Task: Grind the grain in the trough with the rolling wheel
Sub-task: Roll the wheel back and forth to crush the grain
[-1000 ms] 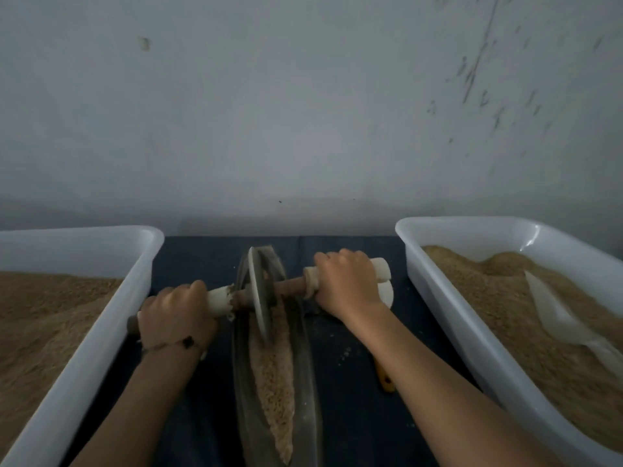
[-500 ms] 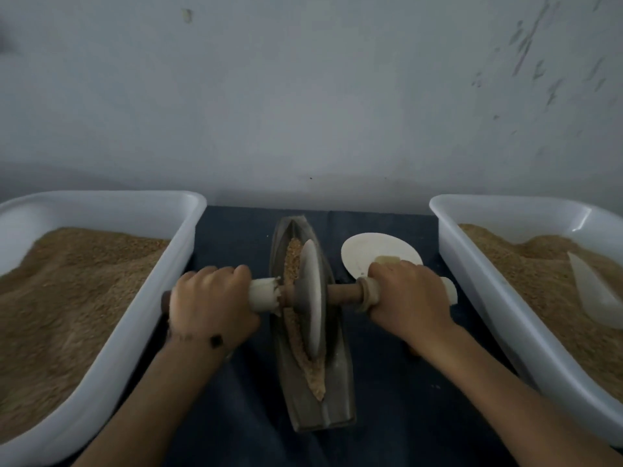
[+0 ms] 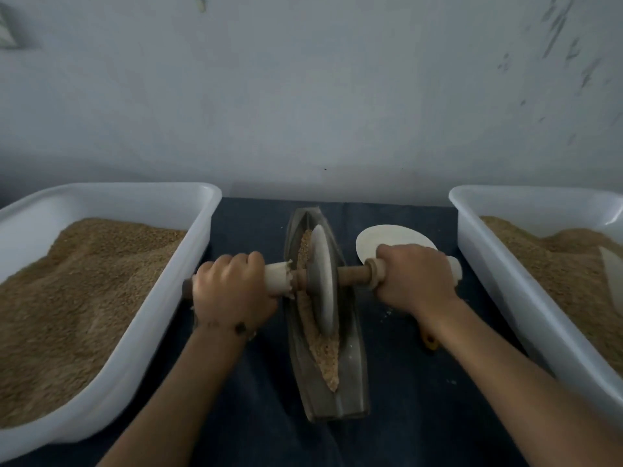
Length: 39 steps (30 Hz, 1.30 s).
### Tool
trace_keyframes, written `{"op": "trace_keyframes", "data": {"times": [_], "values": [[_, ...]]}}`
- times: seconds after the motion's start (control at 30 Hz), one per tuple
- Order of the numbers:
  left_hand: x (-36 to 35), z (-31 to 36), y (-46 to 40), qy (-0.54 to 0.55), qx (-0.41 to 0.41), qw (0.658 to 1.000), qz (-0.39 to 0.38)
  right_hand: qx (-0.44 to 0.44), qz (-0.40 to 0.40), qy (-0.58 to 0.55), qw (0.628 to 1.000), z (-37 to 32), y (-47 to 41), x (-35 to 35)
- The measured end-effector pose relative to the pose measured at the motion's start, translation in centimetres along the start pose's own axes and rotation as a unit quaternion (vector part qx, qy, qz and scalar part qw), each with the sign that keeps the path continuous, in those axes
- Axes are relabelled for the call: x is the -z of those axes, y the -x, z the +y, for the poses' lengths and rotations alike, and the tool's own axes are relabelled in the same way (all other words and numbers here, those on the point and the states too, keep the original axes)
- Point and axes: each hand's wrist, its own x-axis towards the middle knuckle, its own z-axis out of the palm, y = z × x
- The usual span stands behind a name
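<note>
A surface covered by a dark blue cloth (image 3: 404, 416) is seen. On it are set a boat-shaped trough (image 3: 350, 375) in the middle, a white tub (image 3: 141, 332) at left, another white tub (image 3: 499, 281) at right, and a white disc (image 3: 387, 237) beside the trough.

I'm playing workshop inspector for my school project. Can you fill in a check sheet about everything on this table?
Surface: dark blue cloth covers the table; a few pale crumbs lie right of the trough.
Job's things: rolling wheel stands upright in the boat-shaped trough; grain lies along the groove, near and far of the wheel.
Clutter: white round dish behind the right hand; a small yellow item partly hidden beside the right forearm.
Grippers: left hand and right hand each grip one end of the wheel's axle.
Cables: nothing seen.
Surroundings: left tub and right tub, both white, hold brown grain; scuffed pale wall behind.
</note>
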Motion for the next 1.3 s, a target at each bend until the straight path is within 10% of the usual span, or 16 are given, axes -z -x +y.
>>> {"op": "trace_keyframes", "data": {"times": [0.1, 0.2, 0.33, 0.47, 0.57, 0.73, 0.9, 1.07, 1.2, 1.3], "values": [[0.7, 0.3, 4.2, -0.011, -0.002, 0.992, 0.128, 0.085, 0.272, 0.014, 0.958, -0.4, 3.4, 0.0], [0.5, 0.1, 5.6, -0.013, 0.028, 0.990, 0.135, 0.100, 0.343, 0.054, 0.932, -1.1, 3.5, 0.1], [-0.6, -0.2, 3.1, 0.029, -0.012, 0.994, 0.106, 0.088, 0.241, 0.002, 0.966, -0.6, 1.3, -0.8], [-1.6, -0.8, -4.1, -0.043, -0.044, 0.997, -0.056, -0.038, -0.025, -0.032, 0.998, 1.0, -1.8, -2.3], [-2.8, -1.6, -7.4, -0.032, 0.021, 0.986, -0.160, -0.043, -0.075, -0.027, 0.996, 1.1, -5.4, -1.8], [-3.6, -1.9, -4.7, 0.042, 0.114, 0.978, -0.170, -0.006, -0.061, 0.068, 0.996, -0.4, -6.8, 0.1], [-0.8, 0.5, 1.3, -0.014, -0.002, 0.991, 0.134, -0.003, 0.199, 0.003, 0.980, -1.0, 2.1, -0.9], [1.0, 0.8, 3.7, -0.061, -0.040, 0.965, 0.252, 0.004, 0.271, -0.031, 0.962, -0.7, 6.6, -1.5], [0.0, 0.4, 2.7, -0.006, -0.027, 0.983, 0.183, 0.053, 0.246, 0.009, 0.968, -0.5, 4.0, -0.5], [-0.9, -0.5, -1.9, -0.049, -0.007, 0.996, -0.078, 0.001, 0.056, -0.011, 0.998, 0.3, -0.3, -1.1]]}}
